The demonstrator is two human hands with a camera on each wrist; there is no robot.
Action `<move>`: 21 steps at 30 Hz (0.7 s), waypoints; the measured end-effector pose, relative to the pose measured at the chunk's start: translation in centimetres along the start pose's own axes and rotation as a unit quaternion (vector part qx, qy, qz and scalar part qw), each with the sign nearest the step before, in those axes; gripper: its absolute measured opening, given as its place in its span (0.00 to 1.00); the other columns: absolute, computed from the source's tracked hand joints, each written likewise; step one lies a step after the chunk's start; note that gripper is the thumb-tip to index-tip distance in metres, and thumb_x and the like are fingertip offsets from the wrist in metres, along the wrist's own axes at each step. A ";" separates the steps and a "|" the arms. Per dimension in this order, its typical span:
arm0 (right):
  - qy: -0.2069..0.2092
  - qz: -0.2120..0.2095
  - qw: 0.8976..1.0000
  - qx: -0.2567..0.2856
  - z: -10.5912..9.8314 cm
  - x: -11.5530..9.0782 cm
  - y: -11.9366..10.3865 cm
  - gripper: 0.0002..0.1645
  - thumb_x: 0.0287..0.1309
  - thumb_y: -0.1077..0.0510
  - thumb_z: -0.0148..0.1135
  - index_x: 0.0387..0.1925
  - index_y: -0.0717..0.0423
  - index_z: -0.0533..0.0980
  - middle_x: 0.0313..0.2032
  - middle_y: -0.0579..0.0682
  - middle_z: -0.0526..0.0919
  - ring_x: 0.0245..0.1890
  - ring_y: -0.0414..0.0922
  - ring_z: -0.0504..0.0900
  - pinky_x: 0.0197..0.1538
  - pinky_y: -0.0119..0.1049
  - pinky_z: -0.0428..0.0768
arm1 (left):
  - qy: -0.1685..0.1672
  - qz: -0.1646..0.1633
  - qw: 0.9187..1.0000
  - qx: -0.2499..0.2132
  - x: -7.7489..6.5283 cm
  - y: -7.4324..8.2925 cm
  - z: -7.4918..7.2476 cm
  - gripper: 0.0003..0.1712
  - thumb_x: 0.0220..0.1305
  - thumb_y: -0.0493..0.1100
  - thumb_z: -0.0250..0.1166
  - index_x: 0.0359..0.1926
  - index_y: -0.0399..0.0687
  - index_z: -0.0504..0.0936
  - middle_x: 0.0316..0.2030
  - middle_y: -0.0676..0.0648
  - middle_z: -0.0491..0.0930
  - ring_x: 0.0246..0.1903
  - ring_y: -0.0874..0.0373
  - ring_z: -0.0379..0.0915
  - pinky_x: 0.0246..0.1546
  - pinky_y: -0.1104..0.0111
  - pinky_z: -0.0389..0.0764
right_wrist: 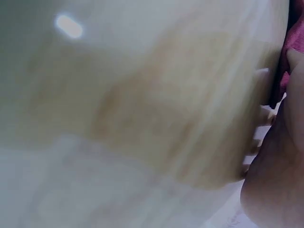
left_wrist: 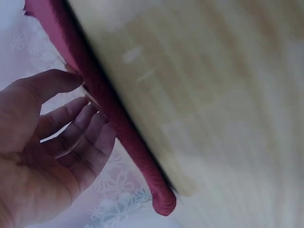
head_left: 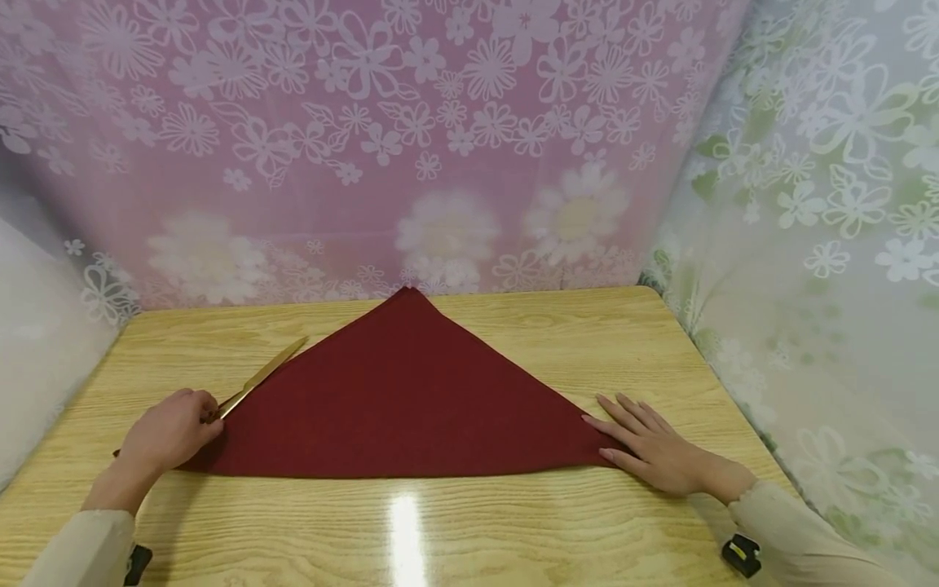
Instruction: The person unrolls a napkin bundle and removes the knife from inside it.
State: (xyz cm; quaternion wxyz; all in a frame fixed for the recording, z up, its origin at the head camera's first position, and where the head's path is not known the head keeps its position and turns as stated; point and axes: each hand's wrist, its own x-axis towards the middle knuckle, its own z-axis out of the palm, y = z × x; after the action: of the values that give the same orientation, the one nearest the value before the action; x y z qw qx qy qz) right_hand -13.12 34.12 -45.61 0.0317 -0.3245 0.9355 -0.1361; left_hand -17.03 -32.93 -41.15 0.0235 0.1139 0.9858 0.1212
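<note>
A dark red cloth napkin, folded to a triangle, lies on the table with its peak pointing away and its long edge toward me. Along its left slanting edge lies a gold table knife, blade pointing away to the upper right. My left hand pinches the knife's near end over the napkin's left corner, and partly hides both. In the left wrist view, thumb and fingertips of that hand meet at the cloth's edge. My right hand rests on the napkin's right corner with fingers extended.
The light wood-grain table has a bright light reflection near the front. A pink flowered curtain borders its back edge, and pale flowered sheets border the sides.
</note>
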 end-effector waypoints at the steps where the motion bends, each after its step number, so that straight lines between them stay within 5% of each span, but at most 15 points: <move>1: 0.001 -0.002 1.000 0.000 -0.1 0.0 -0.1 0.30 0.72 0.49 0.48 0.72 0.45 0.59 0.72 0.59 0.50 0.69 0.65 0.47 0.69 0.54 0.40 | -0.006 0.002 1.000 -0.002 0.2 -0.2 -0.1 0.10 0.56 0.39 0.67 0.34 0.34 0.80 0.31 0.41 0.79 0.31 0.44 0.76 0.30 0.51 0.77; 9: 0.007 -0.010 1.000 -0.011 -0.2 0.1 0.0 0.30 0.72 0.49 0.48 0.72 0.43 0.59 0.71 0.60 0.52 0.69 0.65 0.49 0.70 0.37 0.30 | -0.044 0.022 0.998 -0.041 1.3 -0.8 -1.1 0.10 0.55 0.38 0.67 0.33 0.33 0.79 0.27 0.46 0.82 0.26 0.51 0.78 0.28 0.55 0.78; 15: 0.004 -0.004 1.000 -0.006 -0.6 0.1 -0.7 0.30 0.71 0.50 0.50 0.71 0.46 0.61 0.71 0.61 0.53 0.68 0.67 0.49 0.66 0.57 0.46 | -0.078 0.025 0.996 -0.022 2.2 -0.7 -1.6 0.07 0.51 0.39 0.68 0.29 0.40 0.80 0.23 0.51 0.78 0.20 0.60 0.70 0.25 0.59 0.75; 21: -0.005 -0.003 1.000 -0.014 -0.7 0.2 -0.9 0.30 0.71 0.51 0.49 0.71 0.48 0.60 0.71 0.60 0.52 0.69 0.65 0.48 0.65 0.59 0.49 | -0.107 0.015 0.994 0.002 2.6 -0.3 -1.7 0.11 0.51 0.39 0.68 0.22 0.47 0.72 0.17 0.54 0.70 0.19 0.59 0.65 0.23 0.64 0.67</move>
State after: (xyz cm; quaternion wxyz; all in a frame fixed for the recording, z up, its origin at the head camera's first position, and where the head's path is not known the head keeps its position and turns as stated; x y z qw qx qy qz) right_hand -12.87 33.48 -44.67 0.0313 -0.3281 0.9362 -0.1219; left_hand -19.74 -33.06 -39.61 0.1263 0.1413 0.9761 0.1067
